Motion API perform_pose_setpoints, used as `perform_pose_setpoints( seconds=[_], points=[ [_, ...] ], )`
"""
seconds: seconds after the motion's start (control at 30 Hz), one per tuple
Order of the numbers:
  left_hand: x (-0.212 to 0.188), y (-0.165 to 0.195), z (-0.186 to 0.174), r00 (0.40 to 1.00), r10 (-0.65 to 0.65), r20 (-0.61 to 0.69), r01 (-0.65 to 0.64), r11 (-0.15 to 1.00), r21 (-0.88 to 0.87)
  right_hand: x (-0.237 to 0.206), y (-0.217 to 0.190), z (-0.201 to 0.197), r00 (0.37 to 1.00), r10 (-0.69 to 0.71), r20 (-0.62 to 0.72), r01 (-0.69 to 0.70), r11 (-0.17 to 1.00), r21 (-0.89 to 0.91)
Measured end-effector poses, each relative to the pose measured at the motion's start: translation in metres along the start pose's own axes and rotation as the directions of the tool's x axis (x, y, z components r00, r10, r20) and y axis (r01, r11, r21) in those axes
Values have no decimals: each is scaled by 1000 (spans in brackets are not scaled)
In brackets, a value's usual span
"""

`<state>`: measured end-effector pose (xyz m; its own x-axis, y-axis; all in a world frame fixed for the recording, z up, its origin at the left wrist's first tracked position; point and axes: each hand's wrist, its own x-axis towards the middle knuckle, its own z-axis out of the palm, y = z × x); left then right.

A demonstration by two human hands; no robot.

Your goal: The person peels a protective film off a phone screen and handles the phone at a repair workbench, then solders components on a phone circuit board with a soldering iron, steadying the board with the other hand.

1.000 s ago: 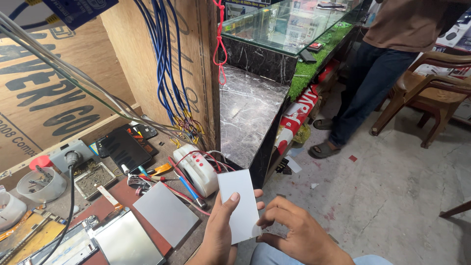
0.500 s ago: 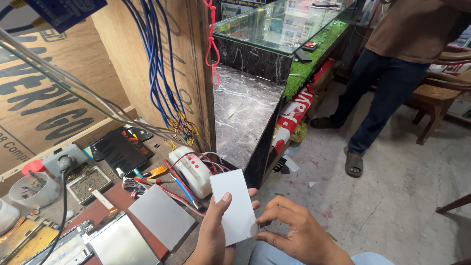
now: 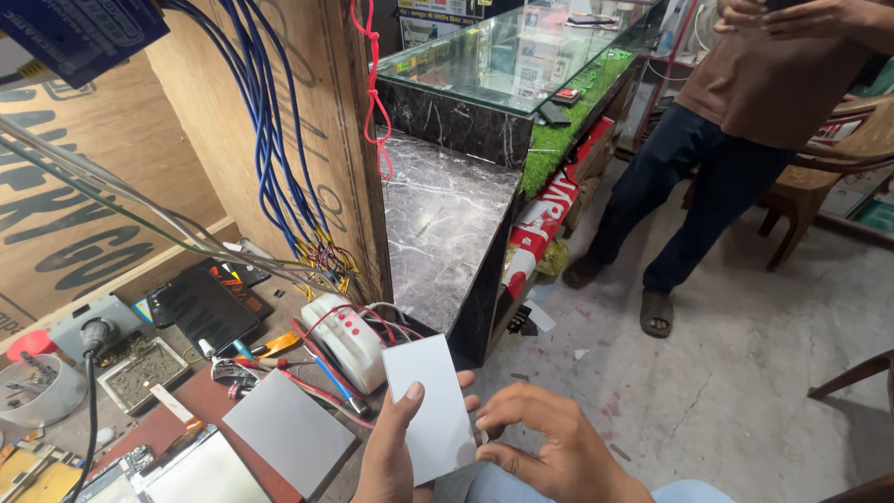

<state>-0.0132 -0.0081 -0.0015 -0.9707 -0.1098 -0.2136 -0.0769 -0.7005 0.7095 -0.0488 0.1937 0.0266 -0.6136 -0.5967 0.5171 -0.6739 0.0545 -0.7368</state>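
The desk (image 3: 200, 401) is reddish-brown and crowded at lower left. On it lie a grey sheet (image 3: 287, 441), a shinier sheet (image 3: 207, 473) just beside it at the bottom edge, a black phone (image 3: 205, 309) face up near the wooden back wall, a white box (image 3: 343, 341) with red dots wrapped in red wires, a shallow grey tray (image 3: 142, 371), a clear round tub (image 3: 35, 391) of small parts, and an orange-handled tool (image 3: 275, 346). Right of the desk, a dark marble counter (image 3: 442, 224) stands bare. The concrete floor (image 3: 745, 391) carries scattered paper scraps.
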Motion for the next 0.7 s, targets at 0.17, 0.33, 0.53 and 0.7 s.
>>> perform_pose_setpoints(
  seconds=[0.17,0.33,0.53,0.7],
  points=[
    [-5,7,6,998,-42,-49,44,998,35,1,1,2,1000,-10,-28,9,1000,-10],
    [-14,15,15,995,-65,-80,69,996,49,1,-2,6,997,17,-72,-20,999,-48],
    [-20,17,16,998,-45,-54,46,999,23,2,-7,9,997,-5,-74,1,998,-56],
    [-20,16,14,998,-45,-52,46,999,29,3,-9,8,998,8,-68,-10,999,-34]
  ],
)
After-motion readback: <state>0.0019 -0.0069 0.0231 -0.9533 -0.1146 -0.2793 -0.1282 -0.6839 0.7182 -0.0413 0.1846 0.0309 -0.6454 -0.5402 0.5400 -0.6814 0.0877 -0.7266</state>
